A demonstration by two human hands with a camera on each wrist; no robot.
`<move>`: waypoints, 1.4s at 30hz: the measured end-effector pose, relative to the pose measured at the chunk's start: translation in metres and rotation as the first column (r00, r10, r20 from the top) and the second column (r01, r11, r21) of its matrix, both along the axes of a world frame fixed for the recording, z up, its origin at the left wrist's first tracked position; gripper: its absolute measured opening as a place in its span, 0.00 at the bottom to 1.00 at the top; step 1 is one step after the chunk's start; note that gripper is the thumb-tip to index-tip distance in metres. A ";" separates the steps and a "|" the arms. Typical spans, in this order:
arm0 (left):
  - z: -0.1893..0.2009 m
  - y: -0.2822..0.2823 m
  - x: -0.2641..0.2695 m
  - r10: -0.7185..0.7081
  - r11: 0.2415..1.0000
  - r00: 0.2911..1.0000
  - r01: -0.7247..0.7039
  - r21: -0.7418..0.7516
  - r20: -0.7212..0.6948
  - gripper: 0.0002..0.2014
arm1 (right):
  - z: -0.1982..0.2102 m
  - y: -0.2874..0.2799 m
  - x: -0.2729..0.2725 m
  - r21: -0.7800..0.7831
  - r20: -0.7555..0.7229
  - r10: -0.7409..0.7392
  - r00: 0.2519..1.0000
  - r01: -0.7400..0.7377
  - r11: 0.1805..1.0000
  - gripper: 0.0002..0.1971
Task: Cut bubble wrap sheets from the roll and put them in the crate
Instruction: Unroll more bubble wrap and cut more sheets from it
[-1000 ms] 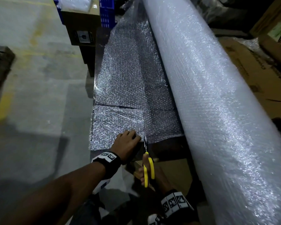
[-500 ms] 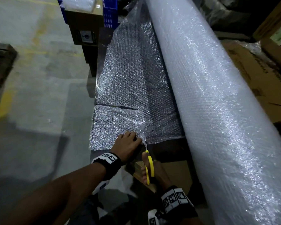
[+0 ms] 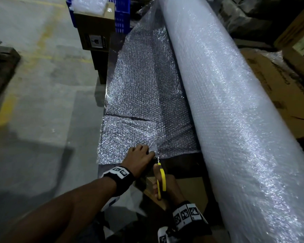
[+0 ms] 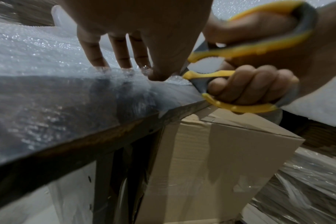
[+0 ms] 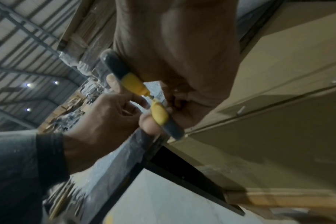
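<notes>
Where the near edge of the unrolled sheet meets the table edge, the cut is seen to be just begun.

Roll: the bubble wrap roll [image 3: 235,111] is laid lengthwise on the table [image 4: 86,144], its long axis running away from the person, to the right of both hands.

Sheet: the unrolled bubble wrap sheet [image 3: 144,95] is spread flat to the left of the roll, directly ahead of the hands; a cross-cut line is seen further up it.

Left hand: the left hand [image 3: 139,158] is pressed on the sheet's near edge with straight fingers [image 4: 123,57], nothing being gripped, just left of the blades.

Right hand: the right hand [image 3: 167,186] is closed round the yellow-handled scissors [image 3: 161,179], fingers through the loops, held below the table edge.

Blades: the blades are pointed away from the person, parallel to the roll's long axis, and entered at the sheet's near edge; how far they are parted cannot be told.

Governing relation: the cut line is judged to run forward between the pressing hand and the roll, so the right hand is the nearer to the roll.

Crate: a blue crate [image 3: 121,16] is seen at the far end, well apart from the hands, beyond a cardboard box [image 3: 95,28] holding bubble wrap.

Risk: the left thumb is held close beside the blades.
</notes>
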State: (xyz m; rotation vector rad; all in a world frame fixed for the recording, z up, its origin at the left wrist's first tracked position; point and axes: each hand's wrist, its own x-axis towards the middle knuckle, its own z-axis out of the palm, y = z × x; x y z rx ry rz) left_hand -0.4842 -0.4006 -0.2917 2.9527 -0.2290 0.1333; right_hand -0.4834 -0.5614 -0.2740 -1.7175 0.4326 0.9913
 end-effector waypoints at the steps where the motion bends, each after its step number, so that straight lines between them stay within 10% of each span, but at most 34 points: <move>1: 0.001 0.000 0.000 -0.002 1.000 1.000 0.002 0.002 -0.003 0.21 | 0.004 0.003 0.001 0.007 -0.020 -0.011 1.000 0.011 1.000 0.30; 13: 0.012 0.009 0.008 -0.015 1.000 1.000 0.015 -0.009 0.002 0.15 | 0.008 -0.004 0.002 0.020 0.036 0.022 0.999 -0.022 1.000 0.31; 19: 0.019 0.023 0.028 0.067 0.996 0.951 -0.044 0.081 -0.301 0.30 | 0.006 -0.004 -0.002 0.092 0.003 0.042 0.999 -0.042 0.995 0.33; 42: 0.020 0.021 0.028 0.104 0.994 0.929 -0.085 0.070 -0.355 0.31 | 0.003 -0.013 0.002 0.015 0.041 0.030 0.999 -0.031 0.999 0.31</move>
